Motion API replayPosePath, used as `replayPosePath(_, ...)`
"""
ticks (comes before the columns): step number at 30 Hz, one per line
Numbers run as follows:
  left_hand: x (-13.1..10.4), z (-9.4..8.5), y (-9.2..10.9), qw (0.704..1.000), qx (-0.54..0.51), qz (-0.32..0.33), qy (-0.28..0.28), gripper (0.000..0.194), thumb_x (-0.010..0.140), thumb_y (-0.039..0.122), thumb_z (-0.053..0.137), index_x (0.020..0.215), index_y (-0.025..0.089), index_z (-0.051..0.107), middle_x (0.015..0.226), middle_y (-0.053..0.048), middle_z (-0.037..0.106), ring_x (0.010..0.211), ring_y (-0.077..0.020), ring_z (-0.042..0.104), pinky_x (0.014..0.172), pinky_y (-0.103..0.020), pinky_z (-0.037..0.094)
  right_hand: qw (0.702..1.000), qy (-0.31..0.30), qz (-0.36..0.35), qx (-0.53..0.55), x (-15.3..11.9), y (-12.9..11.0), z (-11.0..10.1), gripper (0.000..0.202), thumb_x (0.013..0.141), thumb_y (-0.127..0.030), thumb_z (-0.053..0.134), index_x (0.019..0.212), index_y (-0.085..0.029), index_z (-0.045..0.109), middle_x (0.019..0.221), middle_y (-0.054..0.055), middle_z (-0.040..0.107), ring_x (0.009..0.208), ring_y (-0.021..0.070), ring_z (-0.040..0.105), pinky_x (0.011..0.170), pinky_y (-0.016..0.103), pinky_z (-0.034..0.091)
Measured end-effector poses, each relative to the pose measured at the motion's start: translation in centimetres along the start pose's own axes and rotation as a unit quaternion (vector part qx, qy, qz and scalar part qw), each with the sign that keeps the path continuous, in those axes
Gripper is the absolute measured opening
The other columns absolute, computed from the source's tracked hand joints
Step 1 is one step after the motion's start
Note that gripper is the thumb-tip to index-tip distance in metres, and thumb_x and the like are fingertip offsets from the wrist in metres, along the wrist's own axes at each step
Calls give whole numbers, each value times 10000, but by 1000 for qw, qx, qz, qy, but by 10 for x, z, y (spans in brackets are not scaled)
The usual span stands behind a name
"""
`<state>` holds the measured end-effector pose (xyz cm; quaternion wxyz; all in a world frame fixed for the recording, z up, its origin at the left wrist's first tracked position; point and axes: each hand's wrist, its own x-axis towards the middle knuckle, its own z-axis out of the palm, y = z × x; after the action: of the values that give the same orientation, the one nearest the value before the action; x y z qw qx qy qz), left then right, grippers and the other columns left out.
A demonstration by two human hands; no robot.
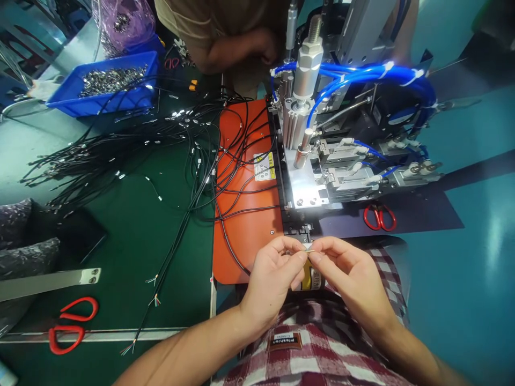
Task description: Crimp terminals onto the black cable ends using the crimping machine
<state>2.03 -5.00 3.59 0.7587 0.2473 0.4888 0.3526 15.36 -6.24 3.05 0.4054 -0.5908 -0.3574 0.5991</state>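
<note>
My left hand (276,273) and my right hand (346,276) meet fingertip to fingertip in front of the machine, both closed in a pinch. Between them shows a short bit of thin pale wire (308,251). A black cable (231,252) curves over the orange plate (249,225) and passes behind my left hand, so its end seems to lie in my fingers. Just beyond my fingertips is the machine's black front fixture (300,236). More black cables (193,187) lie across the plate, some reaching the machine's edge.
The machine (306,177) with blue air hoses (362,72) stands ahead. Red-handled scissors (380,217) lie right of it, another red-handled pair (72,324) at lower left. A blue bin (108,83) holds small metal parts. A co-worker's arm (237,48) rests opposite. Stripped cable ends (155,300) lie left.
</note>
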Motion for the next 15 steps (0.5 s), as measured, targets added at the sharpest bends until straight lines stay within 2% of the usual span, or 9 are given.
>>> replayPosePath(13, 0, 0, 0, 1000, -11, -4, 3, 152, 822, 241, 630, 815, 148, 510, 464, 97, 401, 421, -32, 302, 455, -192, 172, 999, 10, -30, -21, 1, 3, 1, 163, 805, -310, 643, 727, -172, 607, 608, -24, 531, 500, 92, 403, 449, 204, 362)
replayPosePath(15, 0, 1, 2, 1000, -24, -7, 2, 144, 819, 238, 627, 818, 142, 519, 483, 89, 417, 430, -30, 309, 471, -197, 183, 997, 26, -68, -39, -1, 7, 3, 133, 827, -280, 622, 739, -182, 602, 621, -24, 537, 503, 98, 419, 455, 212, 373)
